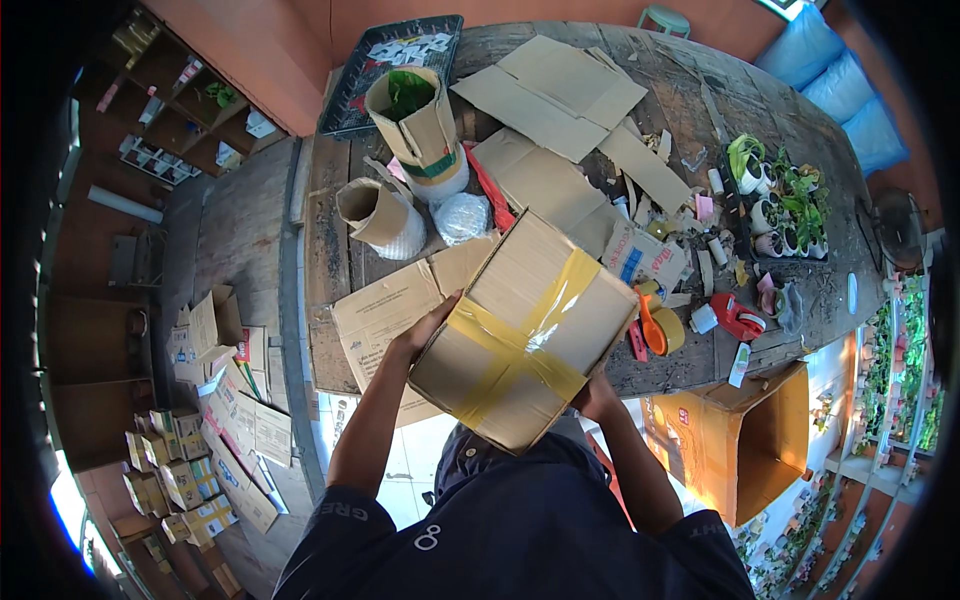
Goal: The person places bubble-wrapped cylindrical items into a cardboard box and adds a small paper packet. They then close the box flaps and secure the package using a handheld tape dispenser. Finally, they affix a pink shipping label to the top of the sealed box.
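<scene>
A cardboard box (510, 280) is held between my two hands in front of my body, over the near edge of the wooden table. Clear yellow tape (527, 347) crosses its upper face in both directions. My left hand (428, 326) grips the box's left side, with the fingers partly out of sight. At the lower right corner, my right hand (597, 396) supports the box, and most of its fingers are hidden. Under the box's left side lies a flat cardboard piece (385, 315). Just right of the box are orange-handled scissors (652, 325) and a yellow tape roll (672, 330).
Two cardboard tubes (415, 130) with wrapped bases stand at the back left beside a bubble-wrapped bundle (462, 218). Cardboard sheets (560, 85) and scraps cover the middle. A red tape dispenser (738, 318) and potted plants (790, 210) lie right; an open carton (700, 435) sits below.
</scene>
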A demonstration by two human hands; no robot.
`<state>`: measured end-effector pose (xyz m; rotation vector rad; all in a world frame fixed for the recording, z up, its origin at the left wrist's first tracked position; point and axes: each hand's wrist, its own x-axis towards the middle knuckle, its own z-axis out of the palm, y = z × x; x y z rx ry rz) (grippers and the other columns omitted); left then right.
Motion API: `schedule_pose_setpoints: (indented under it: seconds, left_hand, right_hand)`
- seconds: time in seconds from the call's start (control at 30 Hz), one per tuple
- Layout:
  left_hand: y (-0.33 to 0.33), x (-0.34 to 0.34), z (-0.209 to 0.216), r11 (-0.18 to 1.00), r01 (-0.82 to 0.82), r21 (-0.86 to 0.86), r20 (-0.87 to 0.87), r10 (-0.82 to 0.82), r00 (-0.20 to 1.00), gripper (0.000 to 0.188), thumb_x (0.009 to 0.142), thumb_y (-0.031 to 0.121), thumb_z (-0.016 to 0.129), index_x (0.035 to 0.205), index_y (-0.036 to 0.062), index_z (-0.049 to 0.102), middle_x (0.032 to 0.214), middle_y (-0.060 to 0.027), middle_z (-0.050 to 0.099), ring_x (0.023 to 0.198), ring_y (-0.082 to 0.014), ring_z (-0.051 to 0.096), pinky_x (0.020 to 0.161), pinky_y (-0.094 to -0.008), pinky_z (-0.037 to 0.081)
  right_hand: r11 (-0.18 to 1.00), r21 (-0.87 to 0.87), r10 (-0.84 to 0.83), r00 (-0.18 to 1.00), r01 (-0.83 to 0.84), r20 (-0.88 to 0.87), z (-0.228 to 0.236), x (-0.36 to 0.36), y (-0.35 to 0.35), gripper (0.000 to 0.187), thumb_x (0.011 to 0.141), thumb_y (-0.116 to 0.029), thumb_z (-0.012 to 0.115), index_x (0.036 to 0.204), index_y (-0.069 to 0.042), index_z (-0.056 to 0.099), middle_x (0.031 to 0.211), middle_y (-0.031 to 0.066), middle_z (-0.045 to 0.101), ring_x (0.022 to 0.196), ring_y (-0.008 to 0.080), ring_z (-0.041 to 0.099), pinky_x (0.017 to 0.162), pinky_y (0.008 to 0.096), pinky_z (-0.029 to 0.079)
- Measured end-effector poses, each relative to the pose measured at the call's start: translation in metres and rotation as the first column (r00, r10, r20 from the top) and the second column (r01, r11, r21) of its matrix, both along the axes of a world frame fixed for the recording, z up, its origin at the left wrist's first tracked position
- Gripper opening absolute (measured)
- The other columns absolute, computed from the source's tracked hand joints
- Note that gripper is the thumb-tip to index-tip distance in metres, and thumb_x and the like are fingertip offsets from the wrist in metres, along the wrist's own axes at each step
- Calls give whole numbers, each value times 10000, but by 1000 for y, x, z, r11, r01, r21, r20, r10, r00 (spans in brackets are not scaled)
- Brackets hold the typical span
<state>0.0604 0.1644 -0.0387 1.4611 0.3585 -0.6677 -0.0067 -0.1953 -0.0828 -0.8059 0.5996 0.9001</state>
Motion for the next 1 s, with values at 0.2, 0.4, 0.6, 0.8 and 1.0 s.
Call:
schedule_pose_setpoints:
  seconds: [0.2,0.4,0.6,0.8,1.0]
  left_hand:
    - [-18,1,88,995,-28,-91,119,39,992,673,1095,514,325,1541,14,388,1491,-161,514,1334,-219,522,1117,-337,400]
    - [-8,-12,95,987,-123,-107,156,139,978,684,1105,501,299,1563,-5,338,1518,-146,478,1374,-221,466,1168,-362,347]
    - [16,-47,56,933,-189,-306,217,262,940,656,1067,526,407,1479,18,458,1371,-143,596,1239,-245,585,1077,-452,464]
    - [5,-11,49,621,-365,-694,-136,384,913,652,1071,358,461,1587,22,250,1679,-178,188,1550,-270,183,1255,-409,146]
    - [5,-4,52,956,-117,-270,310,201,929,778,1018,252,610,1597,32,139,1685,-191,142,1559,-270,138,1248,-392,130]
  right_hand:
    - [986,-129,-70,962,107,265,45,7,2,582,1020,-433,570,1445,-44,486,1412,126,574,1250,271,593,1025,428,512]
    - [728,-683,474,682,51,557,60,5,-17,513,1035,-260,568,1461,-3,444,1398,137,544,1302,230,504,1090,405,435]
    - [971,-228,125,652,76,747,53,41,-40,599,1053,-365,525,1493,-20,310,1543,164,391,1406,254,403,1163,407,334]
    - [951,-152,-14,531,269,847,129,74,29,464,1052,-407,497,1339,-99,303,1632,170,225,1488,258,279,1201,416,259]
    - [881,-216,-67,563,421,823,111,60,67,719,867,42,717,1394,-97,248,1562,183,293,1490,284,287,1212,438,259]
